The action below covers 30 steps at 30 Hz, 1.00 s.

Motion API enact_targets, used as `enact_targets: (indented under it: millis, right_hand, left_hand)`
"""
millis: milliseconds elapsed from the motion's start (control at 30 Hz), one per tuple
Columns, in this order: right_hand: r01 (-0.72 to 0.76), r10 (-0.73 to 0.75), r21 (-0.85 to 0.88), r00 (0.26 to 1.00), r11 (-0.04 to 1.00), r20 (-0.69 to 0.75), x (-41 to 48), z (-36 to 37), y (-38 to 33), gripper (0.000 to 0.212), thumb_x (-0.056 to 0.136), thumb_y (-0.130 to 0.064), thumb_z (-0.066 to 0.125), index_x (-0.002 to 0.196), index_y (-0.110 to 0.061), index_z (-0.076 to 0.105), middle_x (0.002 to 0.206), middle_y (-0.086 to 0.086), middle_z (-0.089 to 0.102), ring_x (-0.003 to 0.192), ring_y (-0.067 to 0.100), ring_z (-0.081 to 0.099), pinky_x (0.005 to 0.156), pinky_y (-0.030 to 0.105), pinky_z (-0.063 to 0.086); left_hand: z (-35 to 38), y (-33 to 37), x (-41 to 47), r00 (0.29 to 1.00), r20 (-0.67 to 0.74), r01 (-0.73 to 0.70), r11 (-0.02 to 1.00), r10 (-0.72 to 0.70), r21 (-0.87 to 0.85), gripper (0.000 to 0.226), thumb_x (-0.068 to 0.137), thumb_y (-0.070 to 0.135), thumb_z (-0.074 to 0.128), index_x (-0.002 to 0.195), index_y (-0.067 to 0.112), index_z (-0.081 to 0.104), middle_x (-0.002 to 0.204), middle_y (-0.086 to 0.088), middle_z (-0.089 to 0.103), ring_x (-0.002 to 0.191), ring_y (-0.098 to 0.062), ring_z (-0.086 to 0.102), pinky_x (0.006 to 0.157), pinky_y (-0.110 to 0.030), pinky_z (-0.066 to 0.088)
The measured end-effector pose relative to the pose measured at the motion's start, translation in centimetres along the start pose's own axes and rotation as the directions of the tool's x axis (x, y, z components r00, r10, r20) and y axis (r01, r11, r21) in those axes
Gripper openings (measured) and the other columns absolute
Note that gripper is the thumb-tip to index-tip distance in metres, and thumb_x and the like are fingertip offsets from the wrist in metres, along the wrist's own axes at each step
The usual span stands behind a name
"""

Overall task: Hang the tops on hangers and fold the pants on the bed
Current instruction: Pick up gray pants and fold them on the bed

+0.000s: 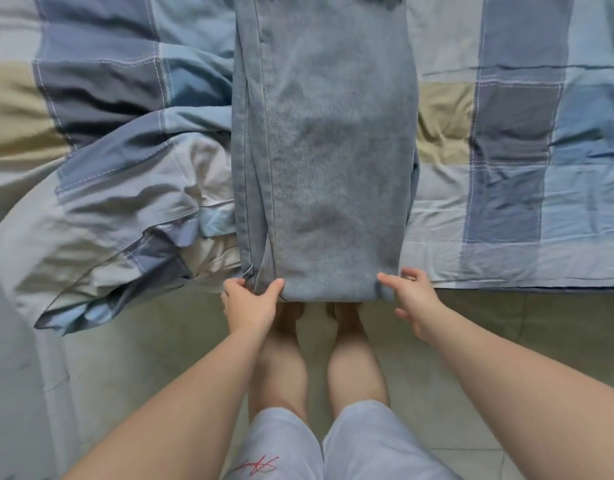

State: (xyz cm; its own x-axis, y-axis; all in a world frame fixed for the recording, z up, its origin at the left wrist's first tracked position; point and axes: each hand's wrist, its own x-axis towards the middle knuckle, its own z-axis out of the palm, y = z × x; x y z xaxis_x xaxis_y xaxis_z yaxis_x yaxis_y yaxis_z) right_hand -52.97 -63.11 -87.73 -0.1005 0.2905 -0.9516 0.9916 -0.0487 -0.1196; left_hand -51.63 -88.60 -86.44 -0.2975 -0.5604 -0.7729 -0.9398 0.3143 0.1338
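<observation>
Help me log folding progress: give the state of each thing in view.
jeans: legs stacked, lying lengthwise on the sheet, hems at its near edge, not folded across.
left hand: grips the left hem corner.
right hand: thumb on the right hem corner; grip unclear.
duvet: bunched left of the jeans, hanging over the edge.
sheet: spread, lightly wrinkled.

The jeans (326, 150) in the centre of the frame are light, faded blue denim. The bed (506, 133) sheet and the rumpled duvet (118, 188) at left are checked in blue, slate grey and beige. The shorts (333, 448) at the bottom are pale grey with red lettering, over a pale greenish floor (489, 327).
</observation>
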Motion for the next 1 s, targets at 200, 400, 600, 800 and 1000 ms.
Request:
enact_targets:
  millis: [200,400,600,800,1000]
  right_hand:
    - [0.002,0.008,-0.087,0.992,0.996,0.122,0.7,-0.7,0.3,0.07,0.076,-0.036,0.084,0.135,-0.025,0.048,0.134,-0.006,0.058,0.104,0.009,0.056,0.09,0.038,0.043]
    - [0.05,0.003,-0.215,0.971,0.975,0.238,-1.6,-0.5,-0.2,0.03,0.086,-0.027,0.075,0.113,-0.015,0.068,0.102,0.002,0.074,0.08,0.013,0.065,0.063,0.022,0.042]
    - [0.035,-0.019,-0.067,0.976,0.997,0.216,-5.4,-2.0,0.3,0.028,0.094,-0.029,0.066,0.122,-0.024,0.064,0.117,-0.004,0.071,0.108,0.017,0.064,0.097,0.045,0.049]
    - [0.098,-0.139,0.188,0.965,0.977,0.221,-11.4,-3.8,-2.4,0.02,0.1,-0.025,0.059,0.119,-0.019,0.062,0.113,0.001,0.071,0.096,0.017,0.068,0.075,0.034,0.054]
    - [0.152,-0.217,0.377,0.966,0.914,0.137,-16.6,-4.5,-8.3,0.017,0.098,-0.023,0.061,0.113,-0.014,0.062,0.104,0.003,0.07,0.084,0.02,0.067,0.07,0.032,0.052]
  left_hand:
    - [-0.5,0.2,1.9,0.979,0.132,-0.146,0.985,0.158,-0.092,0.101,0.044,0.064,0.083,0.128,0.027,0.04,0.127,0.008,0.062,0.121,-0.016,0.059,0.105,-0.045,0.047]
    - [-2.0,1.0,0.3,0.958,0.266,-0.104,0.994,0.106,-0.02,0.046,0.065,0.046,0.088,0.103,0.024,0.072,0.103,0.004,0.075,0.101,-0.017,0.07,0.096,-0.04,0.054]
    - [-4.1,0.5,-2.4,0.944,0.293,-0.104,0.98,0.151,-0.172,0.031,0.083,0.026,0.08,0.112,0.014,0.074,0.105,0.001,0.075,0.102,-0.015,0.069,0.095,-0.031,0.052]
    - [-8.0,3.2,-5.8,0.939,0.323,0.013,0.926,0.119,-0.378,0.012,0.091,0.023,0.071,0.102,0.02,0.07,0.091,0.005,0.074,0.077,-0.01,0.069,0.063,-0.026,0.055]
    - [-11.8,9.2,-8.8,0.931,0.354,0.162,0.771,0.086,-0.616,0.008,0.091,0.023,0.065,0.097,0.019,0.068,0.09,-0.001,0.071,0.08,-0.019,0.065,0.064,-0.031,0.051]
